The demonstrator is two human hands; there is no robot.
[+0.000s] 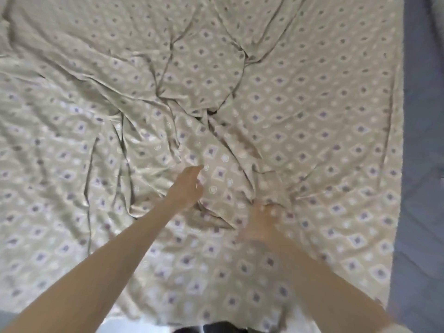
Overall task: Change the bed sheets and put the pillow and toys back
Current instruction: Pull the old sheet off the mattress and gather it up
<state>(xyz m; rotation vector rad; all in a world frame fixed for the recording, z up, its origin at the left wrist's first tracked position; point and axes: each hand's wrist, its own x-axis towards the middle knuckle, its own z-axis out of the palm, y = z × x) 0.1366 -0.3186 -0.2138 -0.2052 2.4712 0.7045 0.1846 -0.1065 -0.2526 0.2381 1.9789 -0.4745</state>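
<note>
Here we are over the bed, and the beige patterned sheet fills nearly the whole frame, spread out but far from flat. A knot of deep creases sits just above centre, with long ridges running off to the left. The left hand reaches in at centre frame, fingers straight and relaxed, holding nothing, low over the cloth or just touching it. The right hand is just lower right of it, down on the sheet, with folds fanning out from its fingertips. It is too blurred to say whether it pinches the fabric or only presses it. Along the right edge a blue surface shows bare beside the sheet's border, so coverage there looks short. No pillow or toys in view. Now the risks, as I judge them: a one-sided tug from that right hand could drag the whole sheet down-frame and uncover more blue. Smoothing toward the centre would only pile cloth onto that knot. And a slippery-looking fabric like this may slide back once it is let go.
</note>
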